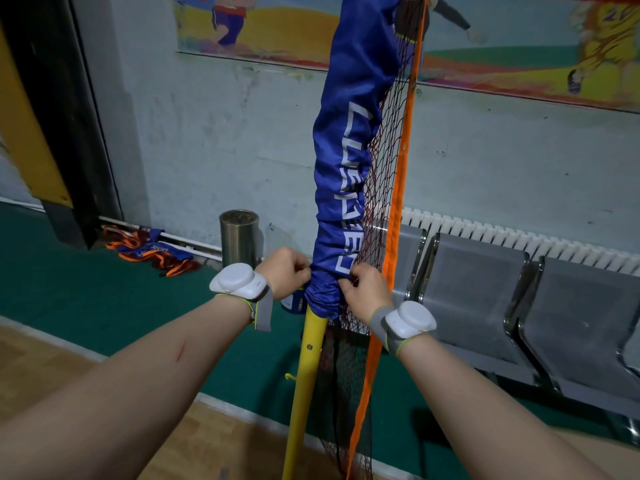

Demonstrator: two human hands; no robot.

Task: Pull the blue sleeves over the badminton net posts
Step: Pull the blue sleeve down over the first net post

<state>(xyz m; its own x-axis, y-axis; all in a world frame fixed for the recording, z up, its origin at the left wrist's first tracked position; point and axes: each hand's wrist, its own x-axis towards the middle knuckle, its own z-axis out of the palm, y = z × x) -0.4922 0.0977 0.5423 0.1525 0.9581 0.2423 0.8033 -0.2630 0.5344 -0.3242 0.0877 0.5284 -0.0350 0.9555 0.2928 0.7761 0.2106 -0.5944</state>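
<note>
gym wall behind; blue sleeve (346, 161) covers upper yellow post (306, 368), bunched hem between left hand (284, 273) and right hand (366, 292), both pinching it. lower post bare, roughly halfway.

- The wall (207, 133) is pale blue-grey and scuffed, with a bright mural (277, 36) along its top.
- The floor is green (86, 289) near the wall and wood (34, 368) closer, with a white line (52, 338) between.
- Grey metal seats (478, 289) stand before a white radiator (519, 237).
- A steel bin (239, 237) stands at the wall.
- A black door frame (52, 116) is at the left.
</note>
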